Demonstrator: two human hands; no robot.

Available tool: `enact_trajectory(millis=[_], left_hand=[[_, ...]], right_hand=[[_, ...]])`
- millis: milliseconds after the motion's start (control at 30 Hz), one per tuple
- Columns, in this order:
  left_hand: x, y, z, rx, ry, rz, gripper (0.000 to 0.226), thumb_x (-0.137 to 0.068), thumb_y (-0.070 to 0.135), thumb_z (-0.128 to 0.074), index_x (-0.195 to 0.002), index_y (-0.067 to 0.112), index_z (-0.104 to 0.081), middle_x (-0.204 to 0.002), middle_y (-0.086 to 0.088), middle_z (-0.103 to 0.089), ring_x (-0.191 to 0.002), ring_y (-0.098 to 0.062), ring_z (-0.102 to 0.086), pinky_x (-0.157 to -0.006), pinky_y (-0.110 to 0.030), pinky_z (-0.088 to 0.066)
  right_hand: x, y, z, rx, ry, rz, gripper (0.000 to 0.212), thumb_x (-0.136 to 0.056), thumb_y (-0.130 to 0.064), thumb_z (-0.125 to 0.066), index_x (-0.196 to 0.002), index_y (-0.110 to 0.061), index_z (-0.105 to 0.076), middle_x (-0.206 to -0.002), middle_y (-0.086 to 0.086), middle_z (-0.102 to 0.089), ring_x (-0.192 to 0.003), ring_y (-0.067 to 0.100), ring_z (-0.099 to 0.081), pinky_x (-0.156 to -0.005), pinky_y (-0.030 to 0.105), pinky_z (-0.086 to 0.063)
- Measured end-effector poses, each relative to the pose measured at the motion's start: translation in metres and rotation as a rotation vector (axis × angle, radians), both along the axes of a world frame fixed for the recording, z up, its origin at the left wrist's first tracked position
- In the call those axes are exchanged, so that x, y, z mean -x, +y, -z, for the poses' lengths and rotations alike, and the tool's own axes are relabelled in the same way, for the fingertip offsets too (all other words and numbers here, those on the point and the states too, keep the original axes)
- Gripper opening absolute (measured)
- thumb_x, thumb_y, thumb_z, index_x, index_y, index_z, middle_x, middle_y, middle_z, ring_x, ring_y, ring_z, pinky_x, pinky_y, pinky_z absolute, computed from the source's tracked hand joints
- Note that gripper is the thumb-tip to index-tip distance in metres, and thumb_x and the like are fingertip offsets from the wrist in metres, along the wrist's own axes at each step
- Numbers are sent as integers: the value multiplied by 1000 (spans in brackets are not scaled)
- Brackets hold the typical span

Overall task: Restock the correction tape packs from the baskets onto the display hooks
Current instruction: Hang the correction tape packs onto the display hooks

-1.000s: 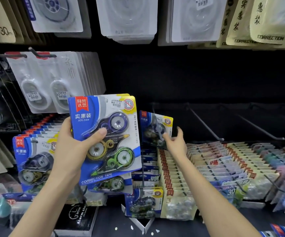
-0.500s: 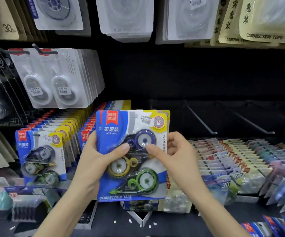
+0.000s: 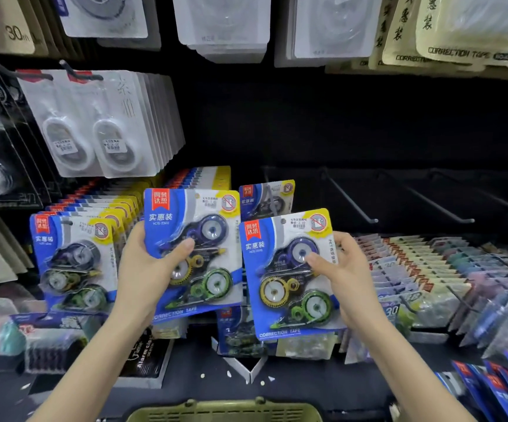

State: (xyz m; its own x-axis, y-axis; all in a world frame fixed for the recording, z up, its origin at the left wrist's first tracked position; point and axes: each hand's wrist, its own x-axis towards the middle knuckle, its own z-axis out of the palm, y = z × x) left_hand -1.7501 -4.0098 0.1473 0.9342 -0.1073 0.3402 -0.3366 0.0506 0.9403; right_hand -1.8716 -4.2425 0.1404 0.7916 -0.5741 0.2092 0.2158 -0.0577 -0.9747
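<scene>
On our left hangs a row of blue-and-yellow card-backed correction tape blister packs (image 3: 73,263). Our left grip (image 3: 143,269) clasps the left pack (image 3: 207,208), and our right grip (image 3: 348,269) clasps the right pack (image 3: 283,303) just beside it, both held up before the display. We count two held packs, each showing three dispensers: blue, yellow, green.

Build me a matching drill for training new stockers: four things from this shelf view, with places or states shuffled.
1. left blue card correction tape pack
2. right blue card correction tape pack
3. olive plastic basket
4. bare black metal hook

A. at bottom edge
B. gripped by right hand
C. juts out empty
D. gripped by left hand

Pairs: 1-D, 2-B, 3-A, 4-C
</scene>
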Motion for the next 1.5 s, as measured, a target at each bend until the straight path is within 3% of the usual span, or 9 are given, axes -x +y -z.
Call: enact_trajectory(millis=[133, 233, 333, 567, 667, 833, 967, 1167, 1500], left_hand=[[-2, 2, -5, 15, -29, -54, 38, -82, 8, -77, -101, 34, -56, -103, 8, -68, -90, -9, -65, -80, -25, -48], [-2, 2, -8, -7, -41, -66, 37, -82, 9, -77, -101, 33, -56, -103, 9, -67, -88, -5, -64, -76, -21, -47], [-3, 2, -7, -20, -45, -64, 36, -82, 11, -77, -103, 31, -56, -106, 6, -68, -92, -10, -65, -79, -23, -48], [-6, -1, -6, -28, -24, -70, 38, -82, 12, -78, -104, 34, -56, -110, 4, -69, -100, -17, -66, -90, -34, -51], [-6, -1, -5, -37, -26, -75, 40, -82, 11, -77, -114, 25, -57, -112, 3, -68, -99, -14, -65, -89, -32, -51], [-7, -1, -6, -103, -101, -77, 39, -83, 15, -77, -107, 36, -55, -112, 8, -66, -99, -10, -63, -82, -24, -47], [-11, 0, -5, -125, -118, -83, 40, -82, 16, -78, -102, 41, -54, -108, 12, -66, -99, -11, -63, -83, -27, -48], [-15, -4, -1, -133, -138, -99, 41, -82, 14, -78, -100, 41, -54, -101, 17, -66, -92, -5, -62, -83, -27, -49], [-22, -6, 0, -123, -123, -45, 39, -80, 13, -78, -102, 37, -57, -109, 7, -68, -98, -7, -64, -90, -32, -49]], right_hand=[[-9, 0, -2, 120, 26, 49, 26, -87, -4, -69, -101, -22, -58, -100, -3, -71, -87, 4, -69, -68, 15, -53], [-10, -1, 1, 155, 44, 77, 28, -87, -5, -70, -102, -26, -57, -101, -5, -70, -88, 4, -68, -73, 21, -54], [-9, -1, 4, 94, 49, 68, 26, -87, -4, -69, -100, -25, -58, -100, -2, -72, -90, 12, -70, -77, 31, -56], [-12, 0, 0, 28, 78, 66, 24, -86, -4, -70, -99, -21, -59, -99, 1, -72, -91, 16, -70, -76, 30, -56], [-12, 2, -2, 217, 117, 150, 23, -86, -11, -72, -99, -24, -58, -95, -8, -68, -87, 9, -66, -76, 33, -54], [-21, 1, 2, 476, 185, 226, 26, -88, -20, -70, -106, -29, -53, -95, -14, -65, -87, 10, -61, -71, 35, -50], [-51, -19, 19, 178, 83, 124, 30, -88, -15, -70, -102, -39, -60, -99, -13, -71, -92, 9, -68, -80, 36, -55], [-113, -45, 45, -157, -23, -23, 31, -91, -6, -64, -121, -14, -62, -110, 2, -73, -100, 18, -71, -72, 26, -58], [-178, -63, 51, -152, 106, 40, 49, -97, -16, -60, -144, -17, -47, -125, 3, -63, -98, 11, -65, -63, 12, -51]])
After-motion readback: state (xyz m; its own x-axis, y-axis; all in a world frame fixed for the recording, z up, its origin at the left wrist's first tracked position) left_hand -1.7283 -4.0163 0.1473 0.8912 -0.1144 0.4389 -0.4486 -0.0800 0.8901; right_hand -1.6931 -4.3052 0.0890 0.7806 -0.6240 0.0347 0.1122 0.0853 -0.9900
